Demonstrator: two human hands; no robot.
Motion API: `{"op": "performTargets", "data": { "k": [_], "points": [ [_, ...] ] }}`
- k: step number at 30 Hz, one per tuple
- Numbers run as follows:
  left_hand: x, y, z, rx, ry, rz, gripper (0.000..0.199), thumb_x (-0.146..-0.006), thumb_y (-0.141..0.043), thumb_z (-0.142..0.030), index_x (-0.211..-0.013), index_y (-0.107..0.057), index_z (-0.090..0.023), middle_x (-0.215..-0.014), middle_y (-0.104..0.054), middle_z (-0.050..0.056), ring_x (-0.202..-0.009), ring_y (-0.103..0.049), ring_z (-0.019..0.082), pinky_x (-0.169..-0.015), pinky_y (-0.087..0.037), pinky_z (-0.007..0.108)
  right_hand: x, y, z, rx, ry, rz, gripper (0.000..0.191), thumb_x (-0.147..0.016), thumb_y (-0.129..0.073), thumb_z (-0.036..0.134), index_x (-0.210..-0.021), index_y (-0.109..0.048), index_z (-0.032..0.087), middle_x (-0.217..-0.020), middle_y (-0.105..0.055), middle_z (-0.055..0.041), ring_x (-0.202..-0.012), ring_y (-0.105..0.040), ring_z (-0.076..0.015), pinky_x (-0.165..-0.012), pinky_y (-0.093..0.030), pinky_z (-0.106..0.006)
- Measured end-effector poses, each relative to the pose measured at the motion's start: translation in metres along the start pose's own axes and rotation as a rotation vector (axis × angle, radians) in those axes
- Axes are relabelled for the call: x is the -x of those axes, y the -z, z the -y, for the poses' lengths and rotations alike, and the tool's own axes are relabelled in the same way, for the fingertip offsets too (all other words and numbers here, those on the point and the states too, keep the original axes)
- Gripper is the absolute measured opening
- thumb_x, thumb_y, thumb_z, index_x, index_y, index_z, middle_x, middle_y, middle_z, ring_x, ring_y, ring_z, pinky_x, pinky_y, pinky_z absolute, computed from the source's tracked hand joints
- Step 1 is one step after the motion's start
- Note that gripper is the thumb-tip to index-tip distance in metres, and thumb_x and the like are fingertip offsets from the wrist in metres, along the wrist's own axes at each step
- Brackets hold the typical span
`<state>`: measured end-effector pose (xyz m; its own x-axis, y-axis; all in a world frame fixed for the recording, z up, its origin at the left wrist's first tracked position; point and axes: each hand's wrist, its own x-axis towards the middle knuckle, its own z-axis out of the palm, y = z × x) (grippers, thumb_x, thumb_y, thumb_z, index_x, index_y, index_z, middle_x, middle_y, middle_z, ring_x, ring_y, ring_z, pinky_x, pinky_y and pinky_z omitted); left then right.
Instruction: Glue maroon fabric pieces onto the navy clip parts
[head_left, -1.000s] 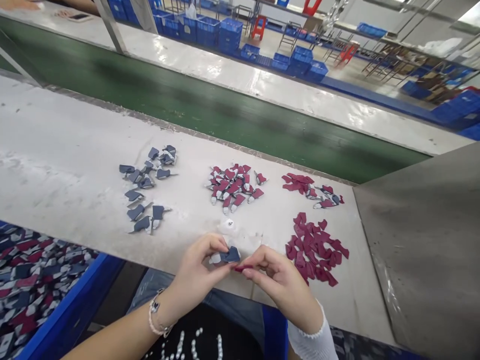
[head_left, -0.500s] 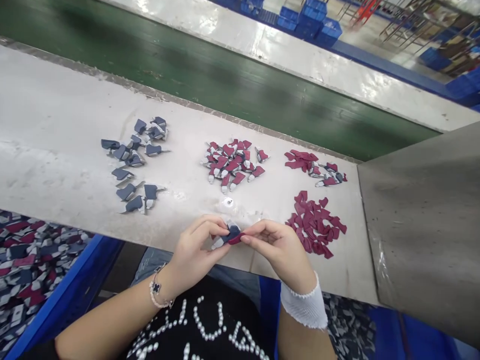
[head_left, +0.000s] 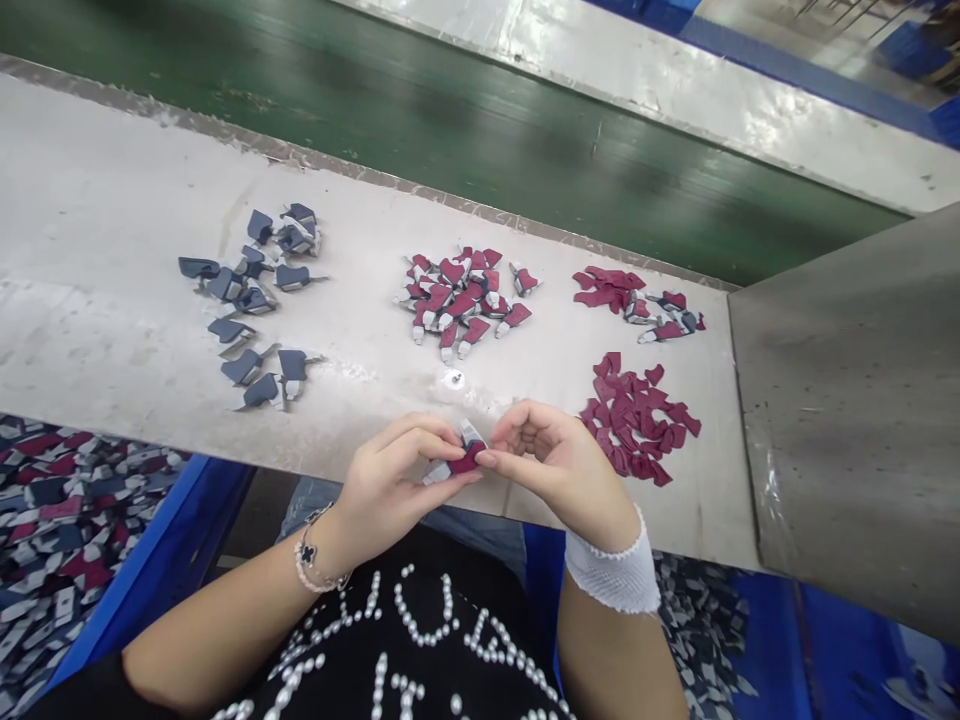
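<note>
My left hand [head_left: 397,478] pinches a small grey plastic part [head_left: 470,432] between thumb and fingers, just over the table's near edge. A maroon cover piece [head_left: 466,459] lies against this part. The right hand [head_left: 562,470], with a white band at the wrist, has its thumb and fingertip closed at the right end of the maroon piece; the fingertips hide some of it. Beyond the hands lies a pile of grey parts with maroon covers [head_left: 450,300]. Loose maroon pieces [head_left: 637,420] are heaped to the right.
Dark blue and grey parts [head_left: 259,290] lie on the table [head_left: 360,330] at left. More maroon pieces [head_left: 607,288] lie at the back right. A green belt [head_left: 420,120] runs behind. A metal panel [head_left: 847,400] stands right. A blue bin [head_left: 142,580] full of parts is at lower left.
The maroon piece has turned from edge-on at the part's side to lying across its dark face. My right fingers have shifted with it. The camera view has tilted slightly.
</note>
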<state>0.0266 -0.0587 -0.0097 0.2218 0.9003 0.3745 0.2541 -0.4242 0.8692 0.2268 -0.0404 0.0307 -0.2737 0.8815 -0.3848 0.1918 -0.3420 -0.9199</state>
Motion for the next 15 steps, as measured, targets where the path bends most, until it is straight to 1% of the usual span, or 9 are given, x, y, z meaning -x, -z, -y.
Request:
{"op": "performTargets", "data": {
  "k": [2, 4, 6, 7, 12, 15],
  "points": [
    [-0.001, 0.002, -0.001, 0.048, -0.018, 0.001, 0.024, -0.075, -0.083, -0.017, -0.090, -0.064, -0.020, -0.090, -0.070, 0.002, -0.082, -0.070, 0.015, -0.076, -0.062, 0.028, 0.001, 0.001, 0.000, -0.031, 0.022, 0.066, 0.022, -0.083, -0.079, 0.035, -0.095, -0.067, 0.022, -0.083, -0.065, 0.0014, -0.078, -0.060, -0.0151, -0.070, -0.049, -0.027],
    [-0.002, 0.003, -0.002, 0.078, -0.043, 0.004, 0.027, -0.073, -0.085, -0.017, -0.089, -0.064, -0.019, -0.089, -0.070, 0.002, -0.081, -0.070, 0.014, -0.075, -0.062, 0.026, 0.002, 0.002, 0.001, -0.064, 0.043, 0.158, 0.022, -0.090, -0.071, 0.037, -0.106, -0.067, 0.023, -0.093, -0.067, -0.0011, -0.087, -0.062, -0.0164, -0.078, -0.051, -0.029],
    [-0.003, 0.005, -0.003, 0.079, -0.065, 0.015, 0.027, -0.072, -0.086, -0.015, -0.088, -0.064, -0.018, -0.088, -0.070, 0.002, -0.080, -0.070, 0.012, -0.075, -0.062, 0.024, 0.003, 0.000, 0.003, -0.067, 0.057, 0.225, 0.020, -0.094, -0.065, 0.037, -0.107, -0.068, 0.022, -0.100, -0.070, -0.0031, -0.092, -0.063, -0.0172, -0.082, -0.051, -0.030],
    [-0.004, 0.005, -0.004, 0.073, -0.074, 0.021, 0.027, -0.072, -0.085, -0.014, -0.088, -0.064, -0.018, -0.088, -0.070, 0.002, -0.079, -0.070, 0.012, -0.076, -0.062, 0.023, 0.004, -0.001, 0.005, -0.054, 0.062, 0.236, 0.018, -0.095, -0.064, 0.036, -0.106, -0.068, 0.021, -0.100, -0.070, -0.0033, -0.091, -0.064, -0.0170, -0.081, -0.051, -0.029],
    [-0.003, 0.007, -0.009, 0.043, -0.092, 0.037, 0.026, -0.072, -0.085, -0.012, -0.089, -0.066, -0.018, -0.087, -0.071, 0.003, -0.080, -0.070, 0.013, -0.074, -0.062, 0.023, 0.009, -0.009, 0.012, 0.082, 0.111, 0.169, 0.016, -0.099, -0.057, 0.031, -0.094, -0.065, 0.019, -0.084, -0.066, -0.0005, -0.075, -0.060, -0.0147, -0.069, -0.049, -0.027],
    [-0.002, 0.007, -0.010, 0.047, -0.090, 0.036, 0.026, -0.072, -0.085, -0.012, -0.089, -0.067, -0.019, -0.087, -0.071, 0.002, -0.078, -0.071, 0.013, -0.071, -0.063, 0.025, 0.013, -0.014, 0.014, 0.227, 0.166, 0.090, 0.016, -0.099, -0.054, 0.028, -0.093, -0.064, 0.018, -0.083, -0.063, -0.0012, -0.076, -0.059, -0.0162, -0.071, -0.047, -0.030]
  ]
}}
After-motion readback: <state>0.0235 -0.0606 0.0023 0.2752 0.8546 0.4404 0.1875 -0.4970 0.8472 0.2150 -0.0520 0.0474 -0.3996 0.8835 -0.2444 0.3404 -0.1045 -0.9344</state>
